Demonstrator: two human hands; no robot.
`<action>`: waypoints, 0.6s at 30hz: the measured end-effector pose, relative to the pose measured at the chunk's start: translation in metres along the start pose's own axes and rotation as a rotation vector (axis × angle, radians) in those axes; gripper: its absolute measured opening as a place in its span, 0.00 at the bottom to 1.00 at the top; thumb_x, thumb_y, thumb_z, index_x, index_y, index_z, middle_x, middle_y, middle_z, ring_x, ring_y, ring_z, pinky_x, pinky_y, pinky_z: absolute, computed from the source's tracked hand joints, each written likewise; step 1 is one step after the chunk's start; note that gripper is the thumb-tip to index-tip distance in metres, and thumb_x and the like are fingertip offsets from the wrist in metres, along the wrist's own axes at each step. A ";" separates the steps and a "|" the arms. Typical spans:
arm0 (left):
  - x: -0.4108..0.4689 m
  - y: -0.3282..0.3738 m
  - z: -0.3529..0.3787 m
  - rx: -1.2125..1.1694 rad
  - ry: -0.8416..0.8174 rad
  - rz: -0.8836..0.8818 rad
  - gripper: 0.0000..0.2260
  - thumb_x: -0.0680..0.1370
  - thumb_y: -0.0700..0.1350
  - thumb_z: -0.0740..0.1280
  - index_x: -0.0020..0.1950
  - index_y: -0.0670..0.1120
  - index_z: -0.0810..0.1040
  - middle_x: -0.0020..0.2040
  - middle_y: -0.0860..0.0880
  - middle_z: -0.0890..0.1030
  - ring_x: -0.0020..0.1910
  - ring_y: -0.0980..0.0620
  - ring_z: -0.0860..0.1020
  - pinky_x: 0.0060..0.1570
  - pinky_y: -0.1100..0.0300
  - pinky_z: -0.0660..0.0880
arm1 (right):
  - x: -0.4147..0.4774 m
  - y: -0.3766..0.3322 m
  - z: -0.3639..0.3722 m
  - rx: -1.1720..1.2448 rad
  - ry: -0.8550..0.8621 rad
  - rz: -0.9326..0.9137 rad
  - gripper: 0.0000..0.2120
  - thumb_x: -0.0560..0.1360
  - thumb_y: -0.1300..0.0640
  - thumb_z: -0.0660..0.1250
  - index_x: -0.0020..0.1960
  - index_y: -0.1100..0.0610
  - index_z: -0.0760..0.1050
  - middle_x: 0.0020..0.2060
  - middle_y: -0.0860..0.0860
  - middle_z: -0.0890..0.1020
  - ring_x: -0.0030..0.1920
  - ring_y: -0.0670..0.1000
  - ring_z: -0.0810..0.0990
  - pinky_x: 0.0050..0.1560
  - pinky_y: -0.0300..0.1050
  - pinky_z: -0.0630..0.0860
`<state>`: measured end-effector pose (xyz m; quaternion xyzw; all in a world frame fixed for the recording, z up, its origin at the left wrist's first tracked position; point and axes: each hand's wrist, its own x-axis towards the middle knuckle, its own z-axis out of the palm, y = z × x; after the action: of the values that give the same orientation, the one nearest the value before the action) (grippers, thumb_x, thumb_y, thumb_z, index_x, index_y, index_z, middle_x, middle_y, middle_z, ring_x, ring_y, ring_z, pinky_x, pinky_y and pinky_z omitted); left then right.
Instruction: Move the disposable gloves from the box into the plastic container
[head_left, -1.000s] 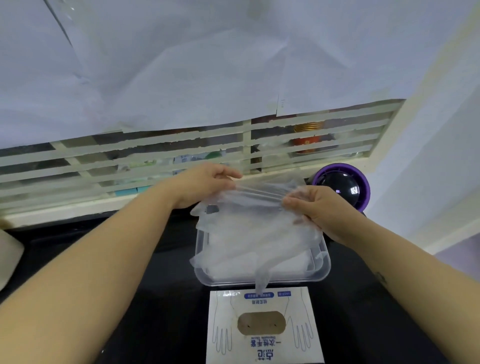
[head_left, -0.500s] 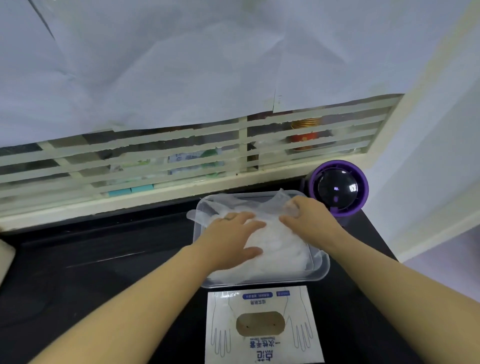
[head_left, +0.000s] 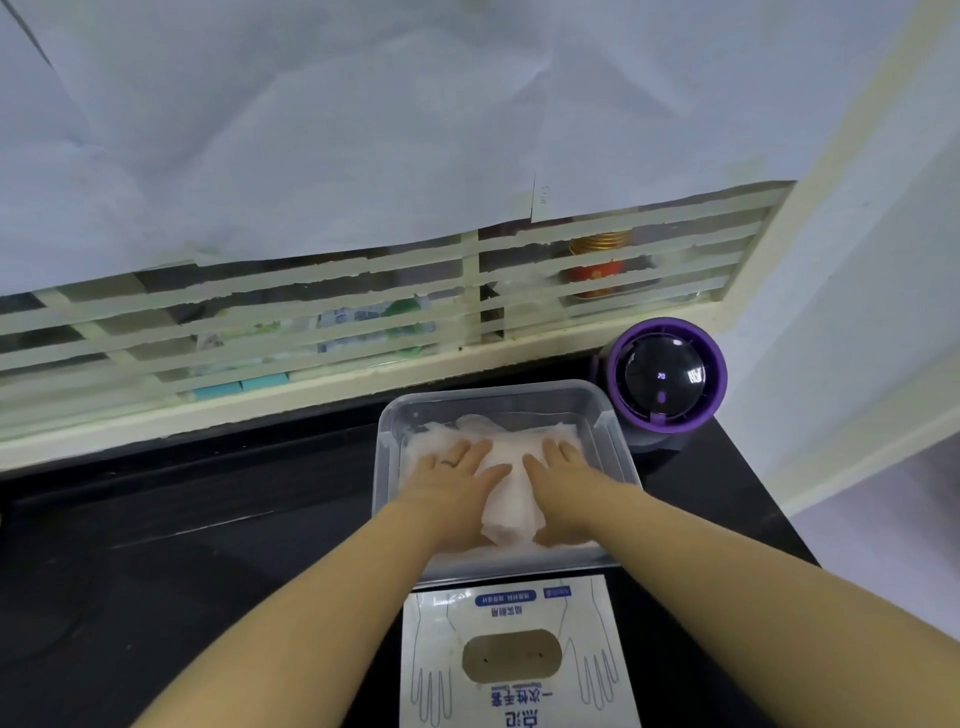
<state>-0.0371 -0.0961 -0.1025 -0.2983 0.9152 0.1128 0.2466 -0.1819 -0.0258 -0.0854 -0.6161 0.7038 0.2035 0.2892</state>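
Disposable gloves (head_left: 506, 499) lying piled inside plastic container (head_left: 498, 387), seemingly sitting below rim. Black counter (head_left: 208, 519) stretching wide to left of container. Container sitting between window ledge and box (head_left: 511, 654), near edge just beside box. Purple round device (head_left: 667, 376) standing just beside far right corner. Left hand (head_left: 457, 478) and right hand (head_left: 566, 478) pressing flat on pile, fingers straight, gripping nothing.

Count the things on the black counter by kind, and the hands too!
Plastic container: 1
Glove box: 1
Pile of gloves: 1
Purple round gadget: 1
Hands: 2, left hand and right hand
Total: 6
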 end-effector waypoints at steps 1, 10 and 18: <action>0.000 0.000 0.001 -0.004 -0.009 -0.027 0.37 0.77 0.67 0.59 0.80 0.56 0.46 0.80 0.48 0.40 0.79 0.44 0.42 0.76 0.44 0.45 | 0.004 -0.001 0.002 -0.013 -0.007 0.015 0.46 0.77 0.48 0.66 0.78 0.58 0.35 0.76 0.61 0.36 0.76 0.63 0.38 0.75 0.58 0.53; 0.000 -0.002 0.010 0.103 -0.166 -0.121 0.40 0.79 0.64 0.58 0.78 0.54 0.35 0.79 0.43 0.36 0.78 0.39 0.38 0.75 0.44 0.39 | 0.034 -0.001 0.027 -0.037 -0.012 0.077 0.49 0.76 0.45 0.66 0.77 0.55 0.30 0.75 0.63 0.33 0.76 0.66 0.40 0.74 0.60 0.56; -0.012 -0.004 0.009 -0.007 -0.177 -0.183 0.38 0.79 0.62 0.59 0.80 0.52 0.41 0.80 0.43 0.42 0.78 0.39 0.45 0.76 0.44 0.47 | 0.007 -0.007 -0.004 0.011 -0.020 -0.097 0.40 0.76 0.49 0.68 0.79 0.54 0.49 0.77 0.58 0.52 0.76 0.60 0.53 0.73 0.54 0.58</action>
<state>-0.0229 -0.0901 -0.1040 -0.3703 0.8585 0.1191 0.3343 -0.1762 -0.0350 -0.0866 -0.6458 0.6714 0.1913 0.3091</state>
